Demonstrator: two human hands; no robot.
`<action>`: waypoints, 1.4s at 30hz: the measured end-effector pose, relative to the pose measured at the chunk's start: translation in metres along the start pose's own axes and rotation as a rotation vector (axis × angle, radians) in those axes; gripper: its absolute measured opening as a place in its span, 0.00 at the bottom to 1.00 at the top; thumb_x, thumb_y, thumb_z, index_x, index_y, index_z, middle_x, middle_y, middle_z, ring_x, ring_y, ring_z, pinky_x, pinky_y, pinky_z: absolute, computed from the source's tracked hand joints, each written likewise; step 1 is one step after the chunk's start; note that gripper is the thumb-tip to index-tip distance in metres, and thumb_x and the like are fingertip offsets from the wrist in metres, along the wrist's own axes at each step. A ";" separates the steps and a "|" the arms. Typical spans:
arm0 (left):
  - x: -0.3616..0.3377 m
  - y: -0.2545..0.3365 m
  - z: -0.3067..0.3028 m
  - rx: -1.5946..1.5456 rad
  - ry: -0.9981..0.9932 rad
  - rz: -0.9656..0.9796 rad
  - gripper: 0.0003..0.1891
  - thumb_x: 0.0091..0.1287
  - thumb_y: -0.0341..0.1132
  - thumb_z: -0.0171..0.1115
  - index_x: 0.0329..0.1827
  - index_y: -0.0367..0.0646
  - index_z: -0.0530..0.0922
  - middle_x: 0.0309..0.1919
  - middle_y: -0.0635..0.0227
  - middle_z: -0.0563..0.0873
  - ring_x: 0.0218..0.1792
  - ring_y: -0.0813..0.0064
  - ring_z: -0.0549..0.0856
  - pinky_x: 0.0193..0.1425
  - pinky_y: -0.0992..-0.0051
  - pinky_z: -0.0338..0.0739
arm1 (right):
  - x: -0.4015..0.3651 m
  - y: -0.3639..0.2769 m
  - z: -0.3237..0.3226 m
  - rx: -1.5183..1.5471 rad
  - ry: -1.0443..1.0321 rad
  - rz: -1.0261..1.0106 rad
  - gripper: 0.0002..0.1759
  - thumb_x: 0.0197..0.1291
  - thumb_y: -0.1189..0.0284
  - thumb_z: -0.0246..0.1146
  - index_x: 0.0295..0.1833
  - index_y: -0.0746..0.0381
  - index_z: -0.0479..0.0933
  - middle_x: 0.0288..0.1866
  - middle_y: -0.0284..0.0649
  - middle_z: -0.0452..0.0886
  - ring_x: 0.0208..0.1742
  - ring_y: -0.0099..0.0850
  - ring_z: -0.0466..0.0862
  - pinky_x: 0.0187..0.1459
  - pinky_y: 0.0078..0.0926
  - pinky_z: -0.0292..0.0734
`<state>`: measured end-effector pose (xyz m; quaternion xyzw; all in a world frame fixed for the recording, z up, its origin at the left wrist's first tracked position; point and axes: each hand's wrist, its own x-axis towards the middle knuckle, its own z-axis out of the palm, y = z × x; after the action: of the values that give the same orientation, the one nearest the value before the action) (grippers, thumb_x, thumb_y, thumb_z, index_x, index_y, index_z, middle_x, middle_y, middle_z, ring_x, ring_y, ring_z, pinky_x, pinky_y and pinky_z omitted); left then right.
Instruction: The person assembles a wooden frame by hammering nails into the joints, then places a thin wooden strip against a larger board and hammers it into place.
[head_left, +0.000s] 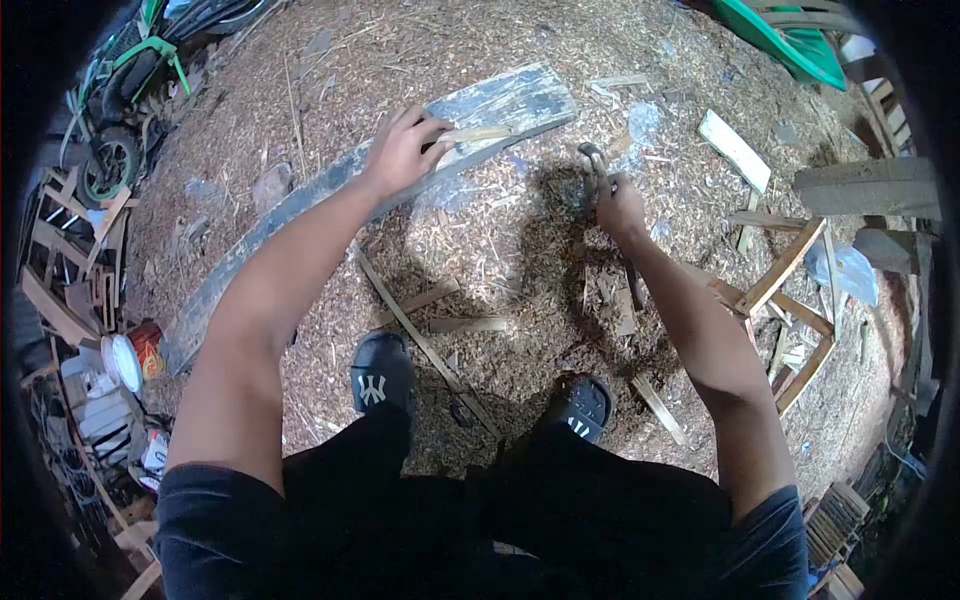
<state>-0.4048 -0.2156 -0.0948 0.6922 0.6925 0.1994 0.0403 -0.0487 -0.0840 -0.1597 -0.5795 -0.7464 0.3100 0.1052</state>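
Observation:
My left hand (402, 152) is closed on one end of a short, pale wood strip (482, 133). The strip lies over the worn, paint-flaked plank (515, 100), which rests on the ground and runs down to the left beneath my forearm. To the right of the plank's end, my right hand (618, 207) grips a hammer (590, 151). Its head points up and away from me, apart from the strip, and part of its handle is hidden by my hand and wrist.
Wood chips cover the ground, with loose strips (468, 325) near my sandals (383, 370). At right are a wooden frame (785, 267) and a thick beam (865, 187). A green motorbike (120, 85) stands upper left; a green tub (775, 40) lies upper right.

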 end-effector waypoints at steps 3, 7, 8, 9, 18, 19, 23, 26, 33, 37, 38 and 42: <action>0.006 -0.003 0.008 -0.048 -0.001 -0.018 0.14 0.71 0.42 0.71 0.54 0.47 0.88 0.47 0.64 0.85 0.55 0.60 0.82 0.65 0.58 0.74 | -0.006 -0.011 -0.012 0.031 -0.041 0.043 0.22 0.75 0.57 0.62 0.55 0.68 0.80 0.39 0.62 0.87 0.45 0.58 0.89 0.49 0.53 0.81; 0.006 -0.011 0.017 -0.127 -0.002 0.040 0.15 0.70 0.42 0.72 0.57 0.50 0.89 0.44 0.66 0.83 0.51 0.63 0.81 0.63 0.60 0.70 | -0.019 -0.028 -0.024 0.037 -0.085 -0.038 0.23 0.74 0.62 0.63 0.62 0.69 0.80 0.45 0.64 0.88 0.50 0.60 0.89 0.55 0.53 0.82; 0.006 -0.014 0.020 -0.137 0.032 0.088 0.15 0.71 0.41 0.71 0.58 0.52 0.90 0.41 0.68 0.82 0.48 0.66 0.80 0.60 0.62 0.69 | -0.023 -0.032 -0.025 -0.008 -0.091 -0.039 0.24 0.76 0.63 0.61 0.69 0.66 0.78 0.50 0.63 0.88 0.52 0.59 0.89 0.56 0.53 0.82; 0.005 -0.017 0.022 -0.155 0.032 0.097 0.15 0.71 0.41 0.71 0.58 0.52 0.90 0.41 0.68 0.82 0.48 0.66 0.80 0.60 0.62 0.69 | -0.031 -0.044 -0.030 -0.021 -0.082 -0.025 0.24 0.76 0.63 0.61 0.69 0.66 0.78 0.50 0.63 0.88 0.52 0.59 0.89 0.56 0.53 0.82; 0.001 -0.024 0.030 -0.139 0.162 0.160 0.15 0.68 0.40 0.73 0.57 0.57 0.90 0.42 0.71 0.80 0.48 0.67 0.80 0.53 0.62 0.73 | -0.071 -0.048 -0.073 0.045 -0.254 0.166 0.27 0.82 0.57 0.57 0.76 0.61 0.75 0.34 0.41 0.82 0.32 0.28 0.81 0.40 0.36 0.81; 0.002 -0.022 0.029 -0.142 0.170 0.171 0.15 0.67 0.38 0.73 0.56 0.58 0.91 0.41 0.72 0.79 0.46 0.67 0.80 0.52 0.61 0.72 | -0.079 -0.062 -0.079 0.116 -0.242 0.175 0.27 0.82 0.57 0.57 0.76 0.61 0.74 0.34 0.42 0.83 0.33 0.28 0.82 0.39 0.36 0.82; 0.004 -0.017 0.029 -0.152 0.195 0.160 0.16 0.65 0.36 0.74 0.56 0.57 0.91 0.41 0.72 0.79 0.47 0.66 0.80 0.53 0.60 0.73 | -0.084 -0.040 -0.084 -0.233 0.018 -0.179 0.24 0.81 0.60 0.58 0.74 0.60 0.77 0.44 0.53 0.90 0.37 0.34 0.90 0.38 0.40 0.84; -0.004 -0.013 0.033 -0.091 0.230 0.092 0.17 0.64 0.34 0.74 0.56 0.57 0.91 0.42 0.71 0.80 0.48 0.65 0.79 0.53 0.59 0.72 | -0.079 -0.085 -0.071 -0.190 -0.089 0.013 0.22 0.79 0.60 0.60 0.72 0.56 0.79 0.42 0.56 0.90 0.36 0.44 0.92 0.41 0.43 0.86; 0.004 -0.011 0.029 -0.045 0.156 0.074 0.12 0.65 0.37 0.73 0.52 0.53 0.89 0.49 0.74 0.84 0.56 0.65 0.79 0.57 0.61 0.68 | -0.069 -0.113 -0.068 -0.128 0.105 -0.428 0.17 0.77 0.61 0.61 0.61 0.57 0.84 0.38 0.54 0.89 0.33 0.53 0.90 0.38 0.49 0.84; 0.009 -0.015 0.032 -0.143 0.151 0.081 0.12 0.67 0.41 0.73 0.53 0.54 0.90 0.48 0.75 0.84 0.54 0.67 0.79 0.58 0.63 0.67 | -0.029 -0.104 -0.076 -0.399 -0.152 -0.404 0.13 0.77 0.61 0.60 0.50 0.60 0.77 0.32 0.46 0.86 0.28 0.49 0.88 0.29 0.49 0.81; 0.010 -0.014 0.032 -0.138 0.128 0.062 0.13 0.68 0.42 0.73 0.54 0.55 0.90 0.48 0.76 0.84 0.53 0.67 0.78 0.58 0.64 0.67 | -0.018 -0.096 -0.073 -0.429 -0.146 -0.552 0.12 0.77 0.61 0.60 0.49 0.60 0.77 0.32 0.46 0.85 0.26 0.47 0.86 0.27 0.46 0.80; 0.012 -0.006 0.029 -0.095 0.145 0.056 0.14 0.70 0.41 0.72 0.57 0.59 0.91 0.45 0.76 0.82 0.50 0.69 0.77 0.57 0.65 0.68 | 0.032 -0.076 -0.065 -0.445 -0.207 -0.836 0.09 0.74 0.67 0.61 0.44 0.62 0.74 0.30 0.44 0.82 0.22 0.43 0.84 0.22 0.40 0.78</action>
<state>-0.4016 -0.1975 -0.1212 0.6923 0.6638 0.2825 0.0173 -0.0853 -0.0428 -0.0707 -0.2044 -0.9700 0.1302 0.0195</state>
